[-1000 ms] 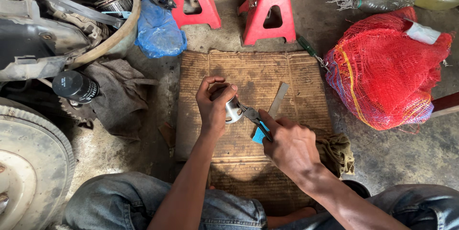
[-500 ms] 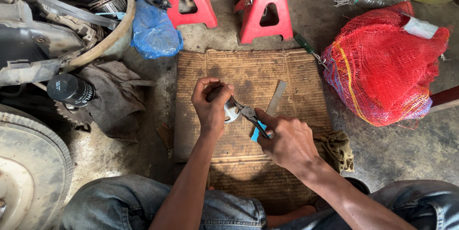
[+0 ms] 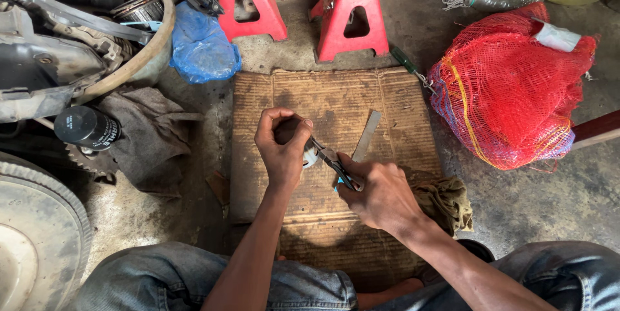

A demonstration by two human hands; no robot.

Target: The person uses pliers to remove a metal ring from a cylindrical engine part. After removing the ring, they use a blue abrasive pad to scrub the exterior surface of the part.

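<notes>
My left hand [image 3: 282,146] is closed around a small shiny metal part [image 3: 311,155], held just above a sheet of brown cardboard [image 3: 387,98] on the floor. My right hand [image 3: 381,193] grips pliers [image 3: 330,159] with blue handles. The plier jaws reach up and left into the metal part. Most of the part is hidden inside my left fingers. A flat metal strip [image 3: 366,135] lies on the cardboard right beside the pliers.
Two red jack stands [image 3: 349,10] stand behind the cardboard. A red mesh sack [image 3: 510,91] lies at the right, a blue plastic bag [image 3: 201,49] and engine parts at the left, with a black oil filter [image 3: 87,127], grey rag [image 3: 145,136] and a wheel [image 3: 35,240].
Both hands stay together on the part and pliers; they sit slightly lower in the view as the camera shifted. The grip is unchanged.
</notes>
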